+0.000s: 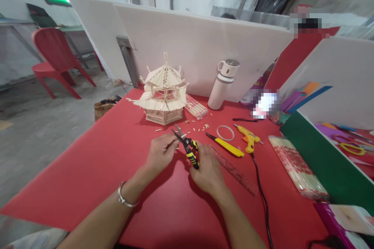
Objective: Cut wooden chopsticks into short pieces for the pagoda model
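Observation:
My right hand (208, 169) is wrapped round the black and yellow handles of a pair of cutting shears (188, 149), whose blades stand apart and point away to the upper left. Close to those blades, my left hand (161, 151) pinches a small pale wooden stick (182, 136); its far end lies at the blades. Beyond both hands stands a pagoda model (165, 99) built of thin wooden sticks, with two tiers of roof. Several short cut stick pieces (199, 129) lie scattered on the red tabletop (117, 155) between the model and the shears.
Right of my hands lie a yellow utility knife (229, 147), a clear ruler (233, 171), a tape ring (225, 133) and a yellow glue gun (248, 139) with its black cord. A white bottle (223, 85) stands at the back. Packed sticks (298, 167) lie beside a green board (330, 155).

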A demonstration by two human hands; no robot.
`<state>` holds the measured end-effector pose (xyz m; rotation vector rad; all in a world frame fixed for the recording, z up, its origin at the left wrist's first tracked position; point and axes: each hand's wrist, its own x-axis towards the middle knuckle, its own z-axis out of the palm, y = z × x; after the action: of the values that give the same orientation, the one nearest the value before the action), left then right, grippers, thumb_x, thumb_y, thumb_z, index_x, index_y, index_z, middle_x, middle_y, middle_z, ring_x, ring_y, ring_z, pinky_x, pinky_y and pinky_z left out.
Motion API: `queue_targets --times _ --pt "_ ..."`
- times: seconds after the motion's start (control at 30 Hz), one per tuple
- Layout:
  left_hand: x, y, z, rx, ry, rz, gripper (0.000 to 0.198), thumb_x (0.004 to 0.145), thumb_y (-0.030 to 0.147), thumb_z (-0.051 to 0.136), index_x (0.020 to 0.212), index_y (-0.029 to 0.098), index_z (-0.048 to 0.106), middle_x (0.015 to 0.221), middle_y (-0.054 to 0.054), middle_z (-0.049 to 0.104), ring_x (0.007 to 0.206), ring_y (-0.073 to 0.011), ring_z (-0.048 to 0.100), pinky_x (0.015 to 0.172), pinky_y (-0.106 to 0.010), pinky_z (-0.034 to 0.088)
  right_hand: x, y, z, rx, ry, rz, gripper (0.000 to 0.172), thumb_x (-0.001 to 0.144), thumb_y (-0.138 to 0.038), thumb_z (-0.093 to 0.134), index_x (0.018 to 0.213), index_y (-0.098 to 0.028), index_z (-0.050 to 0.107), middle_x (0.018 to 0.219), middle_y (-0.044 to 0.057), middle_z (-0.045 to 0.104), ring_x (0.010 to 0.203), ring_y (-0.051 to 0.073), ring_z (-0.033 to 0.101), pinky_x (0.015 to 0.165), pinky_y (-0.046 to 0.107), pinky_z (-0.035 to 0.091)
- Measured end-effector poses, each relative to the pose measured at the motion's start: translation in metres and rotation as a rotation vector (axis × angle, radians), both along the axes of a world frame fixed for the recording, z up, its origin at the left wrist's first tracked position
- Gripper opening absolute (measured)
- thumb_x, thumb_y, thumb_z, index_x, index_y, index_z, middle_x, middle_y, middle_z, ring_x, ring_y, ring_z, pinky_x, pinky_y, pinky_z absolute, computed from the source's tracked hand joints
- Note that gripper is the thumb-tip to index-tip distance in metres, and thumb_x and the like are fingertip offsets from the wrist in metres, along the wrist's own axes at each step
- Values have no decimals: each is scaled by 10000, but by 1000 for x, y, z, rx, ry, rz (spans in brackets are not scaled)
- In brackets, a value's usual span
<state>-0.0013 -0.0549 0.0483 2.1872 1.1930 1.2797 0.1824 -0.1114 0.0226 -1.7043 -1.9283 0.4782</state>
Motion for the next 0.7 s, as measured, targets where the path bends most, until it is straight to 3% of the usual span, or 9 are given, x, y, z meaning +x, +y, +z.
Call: queue_targets --times 0.2,0.4,0.7 --pt "2 1 0 -155 -112 -7 249 882 187 545 640 164 598 560 26 581 511 -95 515 522 -200 392 2 0 3 2 -80 -2 822 784 -202 592 1550 -153 299 1213 171 583 1167 363 524 985 521 449" --pt "3 1 8 -288 -292 45 234 896 294 596 706 169 650 526 37 541 501 -99 495 489 -203 393 11 1 5 -8 -27 -70 831 781 -195 565 1559 -133 279 1327 196 554 1270 386 498 1028 542 432" --pt "4 -3 12 -377 -310 -85 271 903 291 573 667 162 610 444 53 470 428 -77 431 449 -190 356 8 0 5 -10 -46 12 823 779 -199 587 1549 -155 301 1246 169 586 1207 362 526 1031 523 431"
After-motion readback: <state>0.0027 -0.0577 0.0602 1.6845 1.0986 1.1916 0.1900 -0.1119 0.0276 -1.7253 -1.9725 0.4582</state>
